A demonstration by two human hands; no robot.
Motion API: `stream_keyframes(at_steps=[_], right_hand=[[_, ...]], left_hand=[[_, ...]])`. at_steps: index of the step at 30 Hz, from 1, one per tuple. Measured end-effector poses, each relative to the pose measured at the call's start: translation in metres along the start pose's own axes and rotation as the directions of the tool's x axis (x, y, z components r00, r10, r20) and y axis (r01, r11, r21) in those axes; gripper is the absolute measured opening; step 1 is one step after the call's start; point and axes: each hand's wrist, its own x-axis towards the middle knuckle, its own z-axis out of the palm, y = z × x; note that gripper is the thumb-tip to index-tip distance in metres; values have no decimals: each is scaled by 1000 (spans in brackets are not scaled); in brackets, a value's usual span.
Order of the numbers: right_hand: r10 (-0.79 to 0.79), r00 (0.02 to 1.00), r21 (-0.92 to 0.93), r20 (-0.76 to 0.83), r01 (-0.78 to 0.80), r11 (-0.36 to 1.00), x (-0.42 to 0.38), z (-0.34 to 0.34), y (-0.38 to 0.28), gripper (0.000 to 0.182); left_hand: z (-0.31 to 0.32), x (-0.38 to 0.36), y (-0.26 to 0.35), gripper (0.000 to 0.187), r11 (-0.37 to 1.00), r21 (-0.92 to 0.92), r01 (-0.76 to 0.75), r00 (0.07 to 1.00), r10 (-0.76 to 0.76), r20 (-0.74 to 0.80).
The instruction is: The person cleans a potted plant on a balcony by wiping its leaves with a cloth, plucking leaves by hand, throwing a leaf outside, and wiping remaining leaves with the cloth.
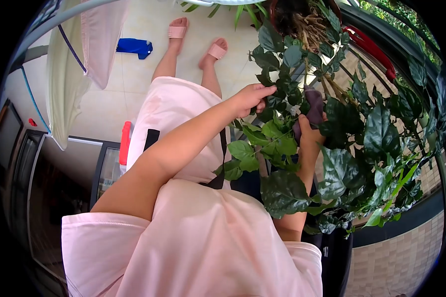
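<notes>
I see the left hand (pixel 250 98) up at about 12 o'clock from the middle, its fingers pinched narrow on a dark green leaf (pixel 281 85) of the big plant (pixel 362 133). The right hand (pixel 309 132) is at about 2 o'clock, closed around a purple cloth (pixel 313 105) and pressed in among the leaves. The plant fills the right side, from 12 to 4 o'clock. A blue thing (pixel 134 47) lies on the floor (pixel 134 94) at 11 o'clock, near two pink sandals (pixel 198 40)
</notes>
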Motion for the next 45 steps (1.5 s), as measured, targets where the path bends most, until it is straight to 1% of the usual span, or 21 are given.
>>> stream_keyframes(at_steps=[2, 3, 6, 7, 8, 9, 10, 12, 13, 14, 16, 17, 23, 29, 33, 36, 39, 42, 43, 44, 45], right_hand=[[-58, 998, -40, -27, 56, 998, 1, 0, 2, 55], [-77, 996, -56, -38, 75, 996, 1, -1, 2, 54], [-120, 991, -114, -64, 112, 987, 1, -1, 3, 51], [-160, 984, -164, -75, 146, 976, 1, -2, 5, 49], [-149, 987, -218, -54, 134, 967, 2, -3, 7, 47], [-138, 990, -271, -34, 124, 955, 2, -5, 10, 45], [-73, 997, -329, 15, 74, 942, 3, -7, 12, 43], [-74, 989, -463, 129, 126, 877, 4, -12, 21, 38], [-77, 987, -477, 142, 137, 868, 4, -13, 24, 38], [-75, 985, -484, 155, 142, 863, 4, -13, 24, 38], [-107, 984, -421, 142, 157, 893, 0, -15, 19, 37], [-118, 985, -367, 128, 158, 917, -3, -15, 15, 37], [-120, 983, -190, 135, 145, 971, -15, -14, -6, 37], [-101, 987, -86, 127, 113, 990, -13, -12, -14, 36], [-79, 994, 48, 81, 75, 996, -2, -9, -17, 36], [-56, 996, 161, 64, 45, 986, 8, -7, -19, 36], [-21, 998, 237, 66, 5, 972, 16, -7, -23, 36], [15, 997, 287, 75, -36, 957, 17, -8, -30, 34], [49, 995, 324, 84, -74, 943, 15, -11, -40, 33], [82, 992, 360, 94, -111, 926, 15, -13, -46, 33], [130, 985, 271, 109, -156, 950, 16, -13, -47, 35]], left_hand=[[4, -4, 5, 31, 997, 1, -75, 997, 75, -29], [5, -8, 8, 22, 996, -20, -87, 996, 87, 13], [25, -29, 9, 25, 957, 177, -230, 971, 216, 99], [33, -41, 10, 40, 889, 315, -333, 937, 273, 218], [32, -39, -8, 43, 594, 508, -623, 780, 518, 351], [42, -51, -10, 48, 584, 562, -586, 809, 465, 361], [52, -66, -13, 53, 570, 613, -547, 836, 411, 364], [68, -80, -34, 64, 427, 729, -534, 813, 495, 306], [78, -90, -32, 70, 427, 783, -453, 859, 443, 256], [85, -96, -27, 70, 444, 795, -413, 882, 414, 226], [95, -105, -22, 71, 479, 813, -331, 920, 356, 165], [97, -106, -28, 73, 416, 838, -354, 901, 393, 186], [100, -108, -43, 74, 405, 855, -325, 901, 407, 149], [93, -112, -42, 71, 366, 847, -386, 853, 492, 175], [86, -108, -29, 66, 270, 848, -457, 794, 554, 251], [80, -109, -18, 64, 273, 819, -505, 769, 573, 283], [72, -111, -3, 52, 303, 779, -549, 752, 585, 303], [67, -92, 5, 37, 513, 659, -549, 799, 554, 235], [68, -89, 11, 48, 605, 640, -474, 856, 486, 175], [68, -82, 13, 50, 660, 595, -459, 866, 482, 132], [69, -80, 18, 53, 713, 545, -442, 876, 474, 90]])
